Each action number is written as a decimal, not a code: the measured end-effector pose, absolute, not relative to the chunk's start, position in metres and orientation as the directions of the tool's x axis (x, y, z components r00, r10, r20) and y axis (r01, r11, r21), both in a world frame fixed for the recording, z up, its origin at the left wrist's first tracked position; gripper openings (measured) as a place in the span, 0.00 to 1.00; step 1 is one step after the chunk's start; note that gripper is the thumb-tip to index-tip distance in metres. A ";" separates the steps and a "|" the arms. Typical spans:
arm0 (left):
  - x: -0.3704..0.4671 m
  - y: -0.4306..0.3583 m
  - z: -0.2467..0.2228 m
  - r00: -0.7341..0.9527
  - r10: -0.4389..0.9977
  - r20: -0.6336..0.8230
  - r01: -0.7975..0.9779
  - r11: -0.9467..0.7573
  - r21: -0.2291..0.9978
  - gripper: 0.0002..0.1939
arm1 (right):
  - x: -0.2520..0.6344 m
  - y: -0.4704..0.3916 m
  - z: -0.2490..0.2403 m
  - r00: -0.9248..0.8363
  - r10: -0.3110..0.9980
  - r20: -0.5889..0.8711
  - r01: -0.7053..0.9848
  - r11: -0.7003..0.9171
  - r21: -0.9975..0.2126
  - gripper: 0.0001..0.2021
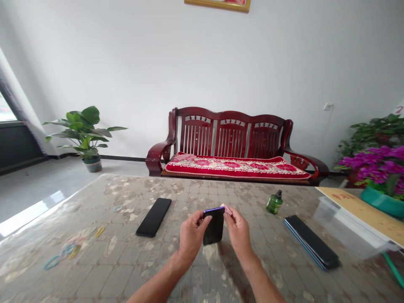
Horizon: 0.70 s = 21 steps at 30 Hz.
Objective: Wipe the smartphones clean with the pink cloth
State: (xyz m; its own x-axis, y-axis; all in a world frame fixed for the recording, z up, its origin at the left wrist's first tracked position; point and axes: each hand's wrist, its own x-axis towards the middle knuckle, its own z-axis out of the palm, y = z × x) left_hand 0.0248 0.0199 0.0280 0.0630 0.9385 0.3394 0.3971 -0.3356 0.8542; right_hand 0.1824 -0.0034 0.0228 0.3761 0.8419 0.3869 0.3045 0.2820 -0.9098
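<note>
"If I start nearest, where is the phone [213, 227]?"

"Upright, its upper side clamped between the left hand's [191, 235] thumb and curled fingers. The right hand [237, 230], nearly closed, pinches what is probably a pink cloth [226, 209] against its corner."

"And farther?"

"A second phone [154, 217] left, a green bottle [274, 203] right, then a bench [232, 139]."

On our grey-brown patterned table [126, 261], we see small coloured loops [68, 251] toward the left edge, a flat black phone [154, 217], a green dark-capped bottle [274, 203] near the far edge, and stacked dark phones [311, 242] beside a clear plastic box [349, 231].
</note>
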 end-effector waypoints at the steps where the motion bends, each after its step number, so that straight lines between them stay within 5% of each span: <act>1: 0.026 0.021 0.024 0.051 0.939 0.341 0.370 -0.335 0.867 0.13 | 0.181 -0.002 0.025 0.370 0.839 0.398 0.316 0.289 -0.903 0.18; 7: 0.024 0.029 0.004 0.060 0.941 0.332 0.197 -0.337 0.921 0.14 | 0.174 0.004 0.043 0.232 0.803 0.549 0.512 0.379 -0.771 0.14; 15: -0.008 0.032 0.026 0.251 0.910 0.329 0.616 -0.412 0.671 0.05 | 0.158 0.001 0.049 -0.084 0.730 0.678 0.758 0.489 -0.432 0.13; 21: -0.020 0.027 0.026 0.370 0.878 0.303 0.730 -0.477 0.490 0.10 | 0.143 -0.009 0.038 -0.220 0.696 0.683 0.831 0.501 -0.243 0.11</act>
State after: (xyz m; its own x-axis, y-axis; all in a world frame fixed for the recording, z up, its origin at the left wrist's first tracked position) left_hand -0.0197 0.0272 0.0258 0.3704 0.8780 0.3031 0.7298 -0.4770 0.4899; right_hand 0.1433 -0.0091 0.0381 -0.2204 0.6963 0.6830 0.8307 0.5011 -0.2427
